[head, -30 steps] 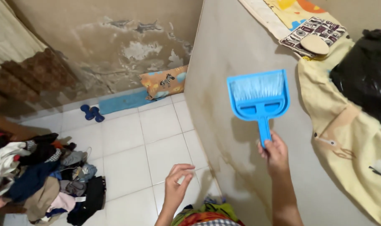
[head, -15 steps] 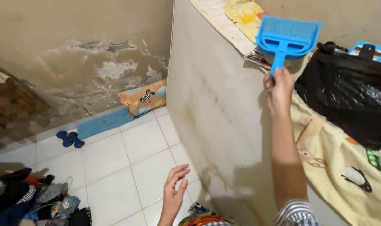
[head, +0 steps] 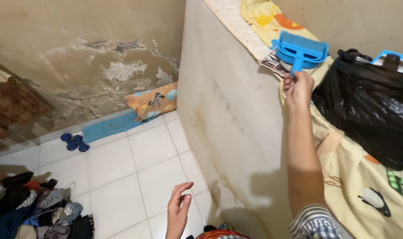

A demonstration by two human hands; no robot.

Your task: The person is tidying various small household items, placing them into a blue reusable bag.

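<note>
Dim, warm indoor light; the arm's soft shadow falls on the mattress (head: 228, 115), with mild wide-angle edge distortion.

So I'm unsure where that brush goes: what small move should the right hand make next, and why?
Probably lower it a little and let go. The right hand holds the blue hand brush by its handle, just above the patterned mat at the top of the upright mattress, beside the black bag.

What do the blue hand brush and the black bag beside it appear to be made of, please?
The blue hand brush, held in the right hand, looks like moulded matte plastic with an even colour. The black bag seems to be thin glossy plastic film, crinkled with shiny highlights.
</note>
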